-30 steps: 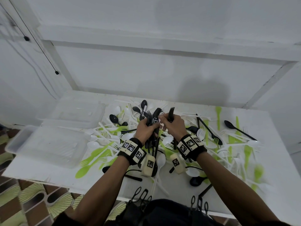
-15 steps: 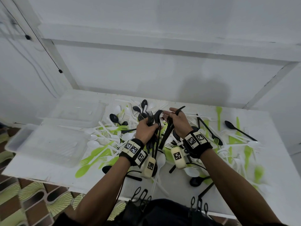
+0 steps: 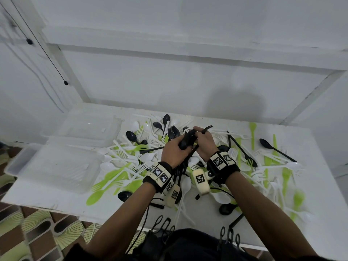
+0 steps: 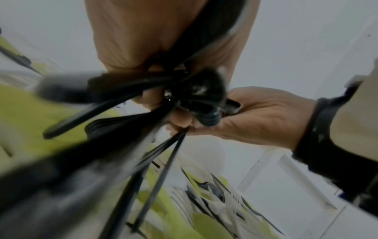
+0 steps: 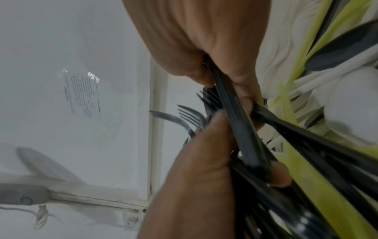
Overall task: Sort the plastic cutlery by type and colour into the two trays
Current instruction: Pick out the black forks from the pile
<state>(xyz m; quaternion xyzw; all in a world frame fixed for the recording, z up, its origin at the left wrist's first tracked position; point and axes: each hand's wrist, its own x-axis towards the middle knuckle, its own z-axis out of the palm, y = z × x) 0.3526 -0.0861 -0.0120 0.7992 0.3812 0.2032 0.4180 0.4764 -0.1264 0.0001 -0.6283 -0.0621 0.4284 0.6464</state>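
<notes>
Above the middle of the pile my left hand (image 3: 173,150) grips a bundle of black forks (image 3: 185,142), their handles hanging down below the fist. My right hand (image 3: 204,142) is pressed against it and pinches one more black fork (image 3: 207,128), whose tines stick out past the fingers. In the left wrist view the black handles (image 4: 126,92) fan out of my left fist, blurred. The right wrist view has that fork's handle (image 5: 243,132) lying across my left hand (image 5: 196,169). Two clear trays (image 3: 54,166) (image 3: 86,129) stand at the table's left; what lies in them I cannot tell.
White, lime-green and black forks and spoons lie mixed over the white table (image 3: 320,213) from the trays to the right edge. A black spoon (image 3: 273,148) lies far right. The wall stands just behind the table. Patterned floor shows at the lower left.
My right hand turned and swung its black fork leftwards against the bundle in my left hand. The two hands have closed together. The left hand has barely moved.
</notes>
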